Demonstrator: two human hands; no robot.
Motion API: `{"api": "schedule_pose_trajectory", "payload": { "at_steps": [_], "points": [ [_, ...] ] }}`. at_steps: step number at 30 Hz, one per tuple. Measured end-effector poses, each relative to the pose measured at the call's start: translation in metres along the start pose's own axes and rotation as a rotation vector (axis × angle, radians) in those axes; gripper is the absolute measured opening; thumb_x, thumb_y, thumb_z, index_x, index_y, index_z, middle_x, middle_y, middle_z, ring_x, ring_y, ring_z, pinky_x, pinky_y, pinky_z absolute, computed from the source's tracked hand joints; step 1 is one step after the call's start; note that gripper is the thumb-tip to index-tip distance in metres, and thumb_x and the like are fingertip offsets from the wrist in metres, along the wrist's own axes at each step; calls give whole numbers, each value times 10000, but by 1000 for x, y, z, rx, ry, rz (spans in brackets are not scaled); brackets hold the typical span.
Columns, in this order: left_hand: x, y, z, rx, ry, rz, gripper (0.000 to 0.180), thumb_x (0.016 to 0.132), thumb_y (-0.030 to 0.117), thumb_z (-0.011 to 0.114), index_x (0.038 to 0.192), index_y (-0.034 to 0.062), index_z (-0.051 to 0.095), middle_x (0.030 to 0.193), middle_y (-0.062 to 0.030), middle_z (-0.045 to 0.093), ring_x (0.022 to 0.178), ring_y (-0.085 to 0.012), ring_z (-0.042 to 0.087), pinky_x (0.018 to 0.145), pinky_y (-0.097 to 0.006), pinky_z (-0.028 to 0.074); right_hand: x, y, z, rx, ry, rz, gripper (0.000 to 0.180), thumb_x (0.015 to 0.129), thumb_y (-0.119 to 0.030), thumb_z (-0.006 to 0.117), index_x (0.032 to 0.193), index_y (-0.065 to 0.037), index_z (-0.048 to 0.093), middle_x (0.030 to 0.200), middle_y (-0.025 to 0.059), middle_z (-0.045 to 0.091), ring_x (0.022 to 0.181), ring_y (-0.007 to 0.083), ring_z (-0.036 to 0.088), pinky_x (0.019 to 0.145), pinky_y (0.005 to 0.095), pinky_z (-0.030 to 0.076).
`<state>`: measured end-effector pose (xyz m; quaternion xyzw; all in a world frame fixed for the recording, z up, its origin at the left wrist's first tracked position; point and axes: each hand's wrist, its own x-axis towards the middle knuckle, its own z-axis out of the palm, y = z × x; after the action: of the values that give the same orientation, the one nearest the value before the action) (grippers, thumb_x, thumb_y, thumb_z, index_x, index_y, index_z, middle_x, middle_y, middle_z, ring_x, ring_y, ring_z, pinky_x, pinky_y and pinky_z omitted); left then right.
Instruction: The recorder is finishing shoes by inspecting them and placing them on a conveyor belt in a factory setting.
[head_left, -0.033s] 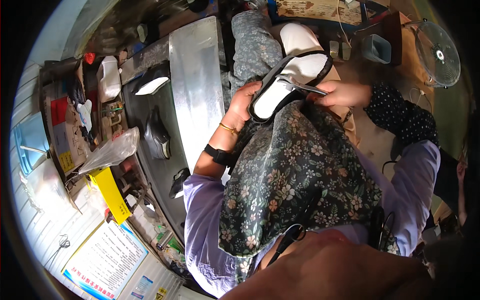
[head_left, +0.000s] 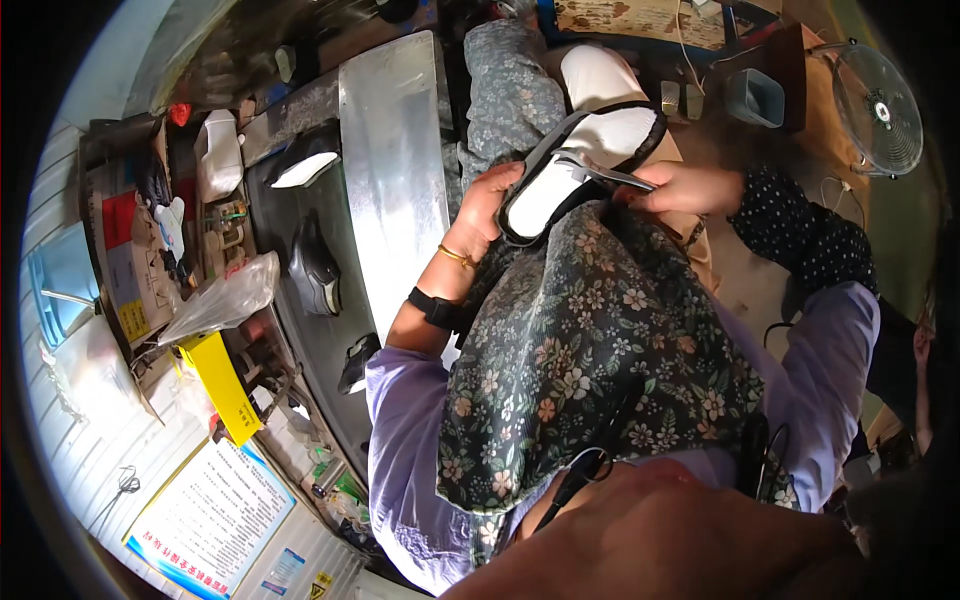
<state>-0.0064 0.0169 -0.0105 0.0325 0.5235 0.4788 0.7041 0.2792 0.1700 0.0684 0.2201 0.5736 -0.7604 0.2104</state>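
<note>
The left hand point(head_left: 488, 200) grasps a shoe point(head_left: 535, 200) by the side of its lower-left end, part of its fingers hidden. The right hand point(head_left: 685, 190) is clenched round the handles of a grey metal pincer-like tool point(head_left: 605, 174), whose broad head lies over the middle of the shoe. The shoe thus sits between the 2 hands, directly against the left palm side and just beyond the tool's head from the right, slanting up and away from the left grip. It is long and rounded at both ends, with a matt, papery white bottom facing up and a dark, raised rim round it.

Just below the grip, a soft floral apron point(head_left: 590, 350) falls in folds and touches the shoe's lower side. On the left forearm are a thin gold-coloured bracelet point(head_left: 457, 257) and a black wristband point(head_left: 432, 306).

Left of the grip runs a smooth, shiny metal sheet point(head_left: 395, 150); past it, a glossy black shoe point(head_left: 316, 268) lies on a dark surface. Farther left are a crinkled clear plastic bag point(head_left: 228, 300) and a boxy yellow carton point(head_left: 224, 388). Well right of the grip stands a round wire-caged fan point(head_left: 878, 110).
</note>
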Motion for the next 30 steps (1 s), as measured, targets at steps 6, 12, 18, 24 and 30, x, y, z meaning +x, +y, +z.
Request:
{"api": "schedule_pose_trajectory", "payload": {
  "at_steps": [6, 12, 18, 24, 30],
  "points": [
    [-13, 0, -1, -7, -9, 6, 331, 928, 194, 644, 1173, -28, 623, 1080, -103, 685, 928, -171, 661, 851, -296, 524, -5, -8, 12, -39, 21, -49, 297, 967, -126, 544, 1237, -7, 581, 1051, 9, 602, 925, 86, 523, 828, 257, 458],
    [-41, 4, 20, 327, -221, 218, 329, 862, 94, 724, 1171, 25, 637, 1057, -25, 684, 973, -96, 603, 878, -250, 475, -7, -22, 12, -112, -3, -4, 342, 956, -160, 549, 1271, -26, 551, 979, 3, 596, 899, 66, 524, 791, 252, 450],
    [-43, -12, 30, 756, -25, 501, 292, 858, 61, 717, 1124, 11, 605, 1027, -8, 665, 933, -75, 574, 856, -239, 455, 8, -20, 10, -159, 31, 135, 361, 1001, -311, 523, 1205, -15, 560, 896, 14, 578, 833, 56, 535, 737, 264, 461],
    [-25, -3, 20, 724, -149, 441, 255, 911, 91, 676, 1140, 28, 583, 1014, 15, 609, 935, -63, 521, 858, -225, 444, 13, 45, 26, -854, 320, -436, 298, 943, -252, 589, 1092, 5, 609, 975, 194, 636, 878, 296, 628, 796, 401, 503],
    [-26, -12, 25, 619, -148, 404, 215, 906, 66, 668, 1106, 24, 602, 980, 40, 603, 899, -49, 510, 840, -220, 442, -13, -17, 24, -377, 141, -139, 297, 949, -221, 581, 1156, -7, 592, 966, 98, 651, 862, 158, 599, 774, 325, 487]
  ]
}}
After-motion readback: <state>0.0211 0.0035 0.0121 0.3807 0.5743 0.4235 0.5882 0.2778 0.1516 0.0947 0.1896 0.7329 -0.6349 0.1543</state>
